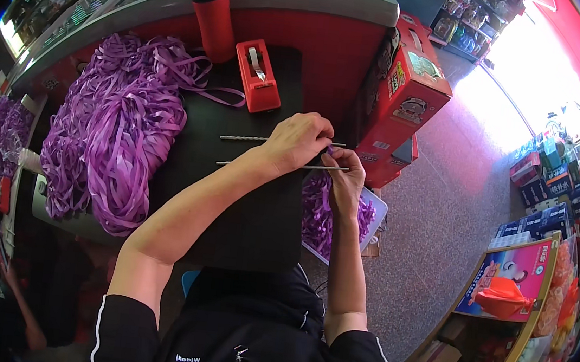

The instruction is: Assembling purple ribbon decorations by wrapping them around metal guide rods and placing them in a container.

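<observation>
Head view: left hand [299, 142] and right hand [344, 176], both pinched on a small purple ribbon piece [329, 150] over two thin metal rods [264, 153] on the black tabletop [245, 204]. Step judged: wrapping ribbon; next calls for steady tension. Loose purple ribbon heap [115, 131] lies left.

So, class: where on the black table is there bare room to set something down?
Bare black table lies near its front edge, between the purple ribbon pile and the left forearm. Crowded: ribbon fills the left; the tape dispenser, red cup, thin rods and both hands occupy the back.
</observation>
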A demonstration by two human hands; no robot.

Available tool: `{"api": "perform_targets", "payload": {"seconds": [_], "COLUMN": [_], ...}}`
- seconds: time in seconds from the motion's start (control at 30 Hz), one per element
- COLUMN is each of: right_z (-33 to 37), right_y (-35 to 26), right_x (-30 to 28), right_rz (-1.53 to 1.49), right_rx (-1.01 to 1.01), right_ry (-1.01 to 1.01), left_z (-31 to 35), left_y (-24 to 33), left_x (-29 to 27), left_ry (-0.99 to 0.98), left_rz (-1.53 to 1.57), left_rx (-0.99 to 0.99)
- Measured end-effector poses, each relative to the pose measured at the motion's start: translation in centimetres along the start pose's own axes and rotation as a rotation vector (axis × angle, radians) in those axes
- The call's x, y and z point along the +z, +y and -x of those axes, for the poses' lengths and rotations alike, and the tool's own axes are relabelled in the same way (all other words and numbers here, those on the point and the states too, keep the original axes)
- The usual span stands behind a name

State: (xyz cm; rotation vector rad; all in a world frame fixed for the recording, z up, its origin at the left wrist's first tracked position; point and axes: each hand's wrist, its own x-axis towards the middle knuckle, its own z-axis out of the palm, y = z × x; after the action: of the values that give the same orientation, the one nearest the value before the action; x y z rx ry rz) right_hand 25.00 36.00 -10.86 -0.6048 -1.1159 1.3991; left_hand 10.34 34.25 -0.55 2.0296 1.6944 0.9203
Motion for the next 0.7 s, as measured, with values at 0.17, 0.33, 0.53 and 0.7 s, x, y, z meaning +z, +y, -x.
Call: {"api": "perform_targets", "payload": {"seconds": [0.17,0.33,0.53,0.7], "right_z": [0.3,1.0,1.3,0.9], "right_y": [0.2,-0.8,-0.4,0.3], "right_x": [0.8,1.5,1.1,1.2], "right_rz": [0.043,0.005,0.101,0.128], "right_rx": [0.055,0.138,0.221,0.210], "right_ry": [0.049,0.078,0.036,0.003], "left_z": [-0.1,-0.1,0.0,0.2], "left_y": [-0.4,-2.4,-3.2,-3.3], "left_x": [0.2,0.5,-0.1,-0.5], "left_ry": [-0.031,0.009,-0.063,-0.099], "left_rz": [-0.091,-0.072,0.027,0.043], "left_rx": [0.021,0.073,0.052,0.041]}}
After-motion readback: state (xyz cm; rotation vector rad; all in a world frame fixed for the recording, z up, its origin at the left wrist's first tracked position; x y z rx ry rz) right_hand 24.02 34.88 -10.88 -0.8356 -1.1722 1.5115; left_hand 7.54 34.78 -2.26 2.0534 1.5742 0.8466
